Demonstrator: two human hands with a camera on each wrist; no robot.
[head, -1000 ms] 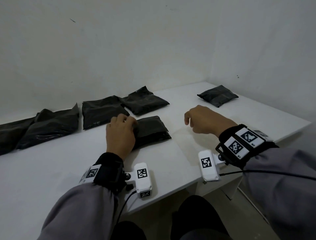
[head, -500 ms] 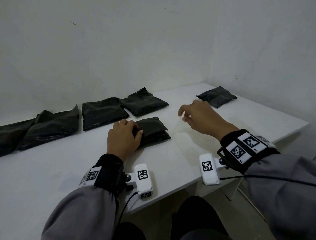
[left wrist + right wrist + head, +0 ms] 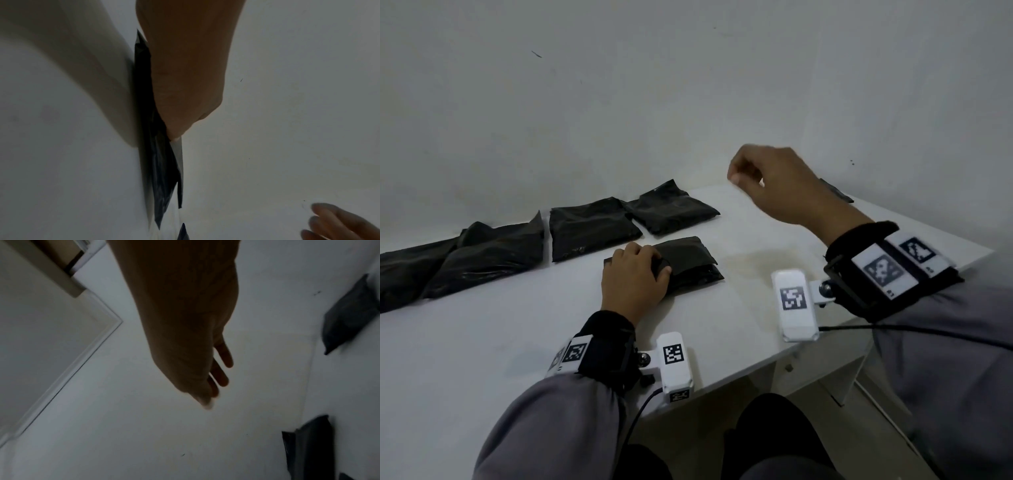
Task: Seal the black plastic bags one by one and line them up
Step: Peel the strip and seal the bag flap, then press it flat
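Note:
A folded black plastic bag (image 3: 690, 262) lies on the white table (image 3: 750, 291) in front of me. My left hand (image 3: 643, 270) grips its left end, fingers curled over the edge and thumb on the top flap; the left wrist view shows the thumb pressing the flap of this bag (image 3: 162, 162). My right hand (image 3: 750, 178) hangs in the air above the far right of the table, fingers loosely bent, holding nothing. The right wrist view shows its fingers (image 3: 221, 374) nearly straight and empty.
Several black bags lie in a row along the back wall: one (image 3: 674, 210), a second (image 3: 590, 226), a third (image 3: 493, 253) and more at the left edge. Another bag (image 3: 837, 192) at the far right is mostly hidden behind my right hand. The table's front edge is near my wrists.
My right hand has lifted off the table and moved up and away toward the far right. My left hand has stayed on the folded bag, its thumb now on the flap.

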